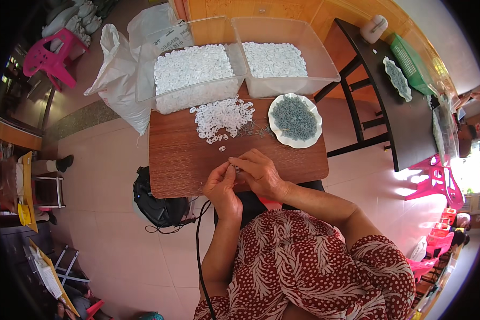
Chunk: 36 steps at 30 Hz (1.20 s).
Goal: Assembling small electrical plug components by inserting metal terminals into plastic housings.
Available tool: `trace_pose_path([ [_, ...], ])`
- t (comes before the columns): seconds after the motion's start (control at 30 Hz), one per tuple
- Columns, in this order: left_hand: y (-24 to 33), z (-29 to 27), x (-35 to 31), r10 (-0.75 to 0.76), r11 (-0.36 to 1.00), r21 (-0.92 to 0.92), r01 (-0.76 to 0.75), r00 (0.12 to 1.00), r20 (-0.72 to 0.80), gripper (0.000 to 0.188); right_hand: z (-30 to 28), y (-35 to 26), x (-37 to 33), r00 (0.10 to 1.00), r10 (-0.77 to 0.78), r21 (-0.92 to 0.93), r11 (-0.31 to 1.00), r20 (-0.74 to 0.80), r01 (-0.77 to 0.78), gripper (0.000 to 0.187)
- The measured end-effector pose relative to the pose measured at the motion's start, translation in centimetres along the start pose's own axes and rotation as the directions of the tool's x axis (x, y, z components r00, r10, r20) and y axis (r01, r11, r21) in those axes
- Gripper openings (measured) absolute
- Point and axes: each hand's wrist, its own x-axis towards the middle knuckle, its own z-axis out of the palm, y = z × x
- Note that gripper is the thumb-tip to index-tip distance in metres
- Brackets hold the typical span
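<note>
My left hand (223, 188) and my right hand (258, 173) meet over the near edge of a brown wooden table (181, 165). The left fingers are closed in a pinch on a small white plastic piece (237, 169), mostly covered by fingers. My right fingertips are pressed together against it; whatever they hold is hidden. Beyond the hands lies a loose heap of small white plastic pieces (218, 120) with holes, one stray piece (222, 149) nearer me. Right of the heap, a white scalloped plate (300, 143) holds many thin grey nail-like pins (293, 118), with some more pins (253, 129) scattered beside it.
Two clear plastic tubs (145, 88) (324, 69) of white pieces stand at the table's far side. White sacks (117, 88) lean at the left. A black bag (157, 200) with a cable is on the floor. A dark table (410, 128) with a green basket (410, 61) stands right.
</note>
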Motion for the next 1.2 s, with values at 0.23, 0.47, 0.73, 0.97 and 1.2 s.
trace_pose_path([
  [0.23, 0.5, 0.0, 0.1, 0.007, 1.0, -0.007, -0.007, 1.0, 0.001, 0.013, -0.4, -0.3, 0.3, 0.999, 0.032, 0.004, 0.999, -0.026, -0.032, 0.031],
  [0.47, 1.2, 0.0, 0.0, 0.018, 0.999, 0.037, -0.023, 0.992, 0.126, 0.019, -0.9, -0.3, 0.6, 0.995, 0.051, 0.083, 0.996, -0.084, -0.044, 0.028],
  [0.73, 0.6, -0.4, -0.2, 0.183, 0.966, 0.155, -0.207, 0.97, 0.157, 0.023, -1.0, -0.5, 0.6, 0.996, 0.005, 0.051, 0.999, -0.086, -0.001, 0.028],
  [0.97, 1.9, -0.6, 0.3, 0.104, 0.983, 0.122, -0.134, 0.969, 0.222, 0.022, -0.8, -1.3, 0.4, 0.986, 0.149, 0.162, 0.978, -0.08, -0.134, 0.03],
  [1.2, 2.6, -1.1, 0.7, 0.068, 0.977, 0.171, -0.129, 0.943, 0.324, 0.024, -1.2, -1.3, 0.2, 0.973, 0.229, 0.306, 0.928, -0.012, -0.214, 0.029],
])
